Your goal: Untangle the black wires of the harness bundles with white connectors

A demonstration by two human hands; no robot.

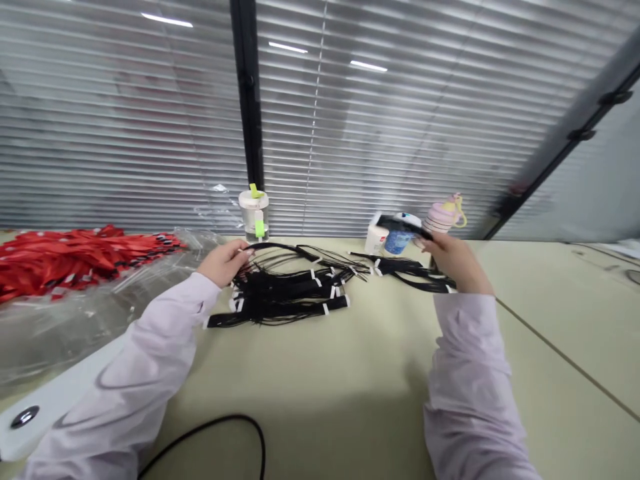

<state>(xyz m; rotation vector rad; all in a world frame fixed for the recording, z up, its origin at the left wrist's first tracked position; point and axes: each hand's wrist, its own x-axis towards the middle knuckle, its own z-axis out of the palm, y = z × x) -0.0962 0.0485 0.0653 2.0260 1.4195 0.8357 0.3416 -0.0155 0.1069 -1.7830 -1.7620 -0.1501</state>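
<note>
Black cords with white bands lie in bundles point(280, 287) on the table, mostly between my hands. At their left end, my left hand point(225, 262) is closed with thumb and fingers on the end of a black cord point(273, 247) that arcs to the right. My right hand point(455, 261) is raised a little on the other side, pinching a black strip point(404, 225) that sticks out to the left and is smeared by motion. Below this hand rests a smaller group of black cords point(417, 275) with white bands.
Red ribbons point(90, 257) lie on clear plastic bags point(95, 327) at the left, beside a white device point(65, 393). Along the back stand a clear lidded cup point(255, 217), a white container point(375, 239), a blue cup point(397, 241) and a pink bottle point(443, 217). A black cable point(220, 419) curves in front.
</note>
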